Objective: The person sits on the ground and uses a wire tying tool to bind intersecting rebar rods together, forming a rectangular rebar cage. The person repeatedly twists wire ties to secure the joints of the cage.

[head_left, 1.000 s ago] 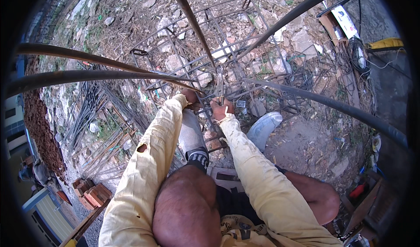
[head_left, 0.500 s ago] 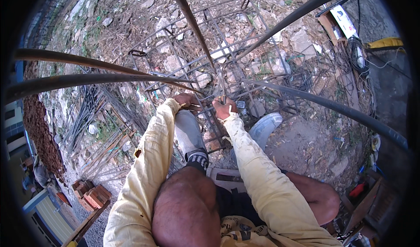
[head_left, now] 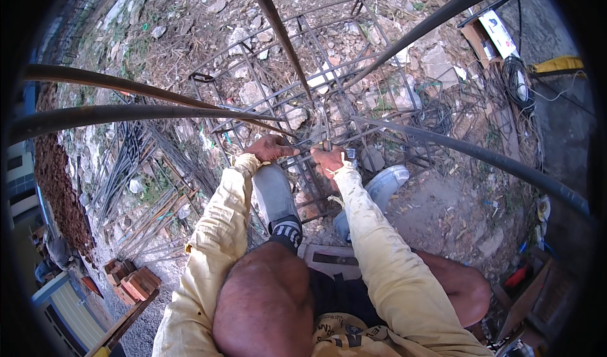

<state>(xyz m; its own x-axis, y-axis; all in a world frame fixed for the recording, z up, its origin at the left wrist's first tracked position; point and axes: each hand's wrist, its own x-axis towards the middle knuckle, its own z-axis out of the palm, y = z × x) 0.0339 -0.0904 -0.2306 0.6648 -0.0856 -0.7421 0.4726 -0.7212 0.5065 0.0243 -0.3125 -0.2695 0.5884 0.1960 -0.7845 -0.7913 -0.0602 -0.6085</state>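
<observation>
My right hand (head_left: 329, 160) is closed round the handles of a pair of pincers (head_left: 324, 129), whose metal head points away from me among the bars. Just left of it, my left hand (head_left: 270, 148) is closed, its fingertips pinched toward the pincers; anything thin between them is too small to make out. Both hands work over a rebar cage (head_left: 265, 98) of long bars and square stirrups lying on the rubble. Several thick steel bars (head_left: 278, 31) rise past my view from near the middle of the cage. My grey shoe (head_left: 273, 193) stands close below my left hand.
Loose thin rods (head_left: 129, 161) lie in a heap on the left. Red bricks (head_left: 133, 282) are stacked at the lower left. An open cardboard box (head_left: 477, 41) and coiled cable (head_left: 515, 82) lie at the far right. Broken stones (head_left: 439, 63) cover the ground.
My left hand has turned, with its fingertips now reaching further right toward the pincers. My right hand has moved slightly toward me and right, tilting the pincers a little.
</observation>
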